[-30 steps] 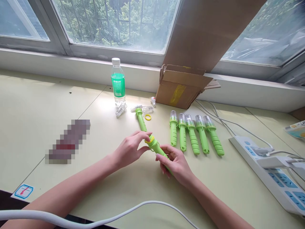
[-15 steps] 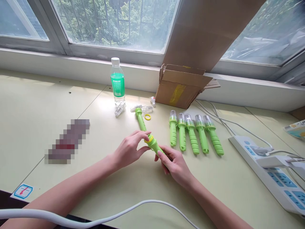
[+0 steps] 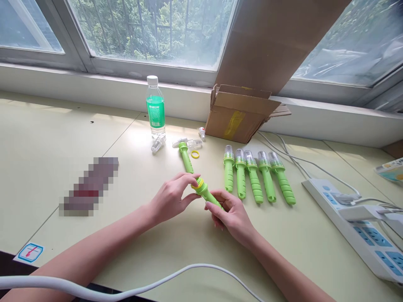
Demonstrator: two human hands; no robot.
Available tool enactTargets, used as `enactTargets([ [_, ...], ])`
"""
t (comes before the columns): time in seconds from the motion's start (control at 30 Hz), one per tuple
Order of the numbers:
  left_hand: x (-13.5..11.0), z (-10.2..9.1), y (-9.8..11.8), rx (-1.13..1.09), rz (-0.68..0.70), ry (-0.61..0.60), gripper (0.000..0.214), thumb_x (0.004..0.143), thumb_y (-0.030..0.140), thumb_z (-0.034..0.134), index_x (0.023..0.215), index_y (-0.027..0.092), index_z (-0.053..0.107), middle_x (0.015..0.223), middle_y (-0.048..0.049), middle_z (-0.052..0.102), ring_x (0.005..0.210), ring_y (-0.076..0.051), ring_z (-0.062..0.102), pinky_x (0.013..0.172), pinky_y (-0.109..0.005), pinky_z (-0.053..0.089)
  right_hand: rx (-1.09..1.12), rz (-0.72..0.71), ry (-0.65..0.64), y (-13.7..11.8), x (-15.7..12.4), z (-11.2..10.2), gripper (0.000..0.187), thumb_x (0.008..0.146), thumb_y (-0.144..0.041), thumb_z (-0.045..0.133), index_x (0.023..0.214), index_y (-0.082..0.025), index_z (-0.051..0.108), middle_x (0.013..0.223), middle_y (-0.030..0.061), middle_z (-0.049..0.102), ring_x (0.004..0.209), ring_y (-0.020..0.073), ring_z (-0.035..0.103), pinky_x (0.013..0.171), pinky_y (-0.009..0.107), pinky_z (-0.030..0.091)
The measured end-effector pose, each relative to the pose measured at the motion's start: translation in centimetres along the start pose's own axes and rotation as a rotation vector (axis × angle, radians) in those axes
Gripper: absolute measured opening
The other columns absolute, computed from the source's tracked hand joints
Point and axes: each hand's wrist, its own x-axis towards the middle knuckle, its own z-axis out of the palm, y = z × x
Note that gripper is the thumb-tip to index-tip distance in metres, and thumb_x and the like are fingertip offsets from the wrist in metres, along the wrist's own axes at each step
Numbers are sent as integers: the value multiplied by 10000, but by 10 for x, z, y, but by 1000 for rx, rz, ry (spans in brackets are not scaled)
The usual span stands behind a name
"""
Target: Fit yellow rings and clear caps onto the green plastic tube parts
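Note:
My right hand (image 3: 231, 212) is closed round the lower part of a green flashlight-like handle (image 3: 205, 193), which tilts up to the left. At its threaded end, the thumb and fingers of my left hand (image 3: 170, 195) pinch a yellow ring (image 3: 199, 183) around the neck. Just beyond my left fingertips lies another green handle (image 3: 185, 157), its open threaded end away from me. A loose yellow ring (image 3: 195, 154) is beside it. Clear ribbed caps (image 3: 158, 144) and a small white piece with a red mark (image 3: 202, 133) lie farther back.
Several green lights with clear caps (image 3: 251, 176) lie in a row at right. A water bottle (image 3: 155, 111) and cardboard box (image 3: 241, 115) stand at the back. A power strip (image 3: 341, 218) with cables occupies the right side. A white cable (image 3: 201, 265) crosses in front.
My right hand's thumb and fingers have shifted slightly on the handle, and the handle has turned a little. My left hand stays at the yellow ring.

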Motion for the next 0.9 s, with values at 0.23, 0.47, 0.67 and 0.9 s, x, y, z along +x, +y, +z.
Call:
enactTargets([
  [0.23, 1, 0, 2, 9, 14, 22, 151, 822, 212, 607, 942, 172, 524, 1091, -137, 655, 1060, -213, 626, 850, -355, 551, 37, 3, -50, -1, 0, -2, 303, 833, -457, 579, 972, -188, 575, 759, 14, 609, 421, 82, 454, 379, 227, 357],
  [0.47, 3, -3, 3, -46, -27, -18, 185, 820, 249, 618, 954, 173, 515, 1103, -143, 647, 1057, -213, 628, 857, -357, 548, 39, -36, -126, -4, 0, -3, 290, 891, -427, 499, 939, -177, 639, 703, 4, 584, 453, 85, 457, 438, 233, 361],
  [0.67, 3, -3, 4, -32, -32, 2, 144, 821, 251, 619, 890, 172, 520, 1078, -133, 661, 1042, -204, 637, 854, -335, 547, 31, -19, -148, -7, 0, -4, 315, 896, -448, 477, 938, -177, 632, 658, -2, 552, 481, 102, 474, 464, 238, 374],
  [0.9, 2, -2, 1, -3, -61, -12, 187, 806, 315, 634, 862, 177, 521, 1065, -128, 670, 1003, -216, 652, 827, -356, 553, 28, 5, -181, -6, 0, -5, 326, 918, -461, 427, 910, -183, 597, 716, 0, 555, 462, 78, 435, 436, 221, 352],
])
